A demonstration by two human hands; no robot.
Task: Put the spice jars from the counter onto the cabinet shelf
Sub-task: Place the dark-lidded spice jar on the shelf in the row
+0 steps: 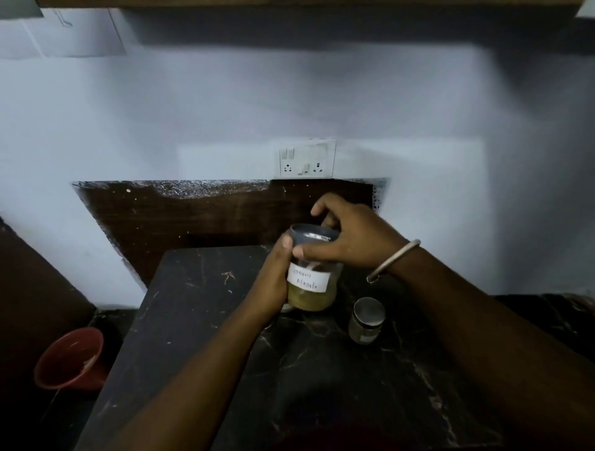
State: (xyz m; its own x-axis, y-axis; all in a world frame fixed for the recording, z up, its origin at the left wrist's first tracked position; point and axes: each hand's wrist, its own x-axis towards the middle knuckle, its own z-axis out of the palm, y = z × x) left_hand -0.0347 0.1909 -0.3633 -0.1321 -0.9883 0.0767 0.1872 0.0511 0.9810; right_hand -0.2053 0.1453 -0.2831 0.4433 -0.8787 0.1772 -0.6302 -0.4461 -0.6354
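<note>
A clear spice jar (310, 289) with a grey lid, a white handwritten label and yellow-brown powder is held just above the dark counter (199, 322). My left hand (273, 283) grips its left side. My right hand (347, 238), with a metal bangle on the wrist, curls over the lid from the right. A smaller jar (367, 320) with a silver lid stands on the counter to the right of it. No cabinet shelf shows in this view.
A red bucket (70, 359) sits low at the left, beside the counter. A switch and socket plate (307, 158) is on the white wall behind. The underside of a wooden unit (289, 2) runs along the top edge.
</note>
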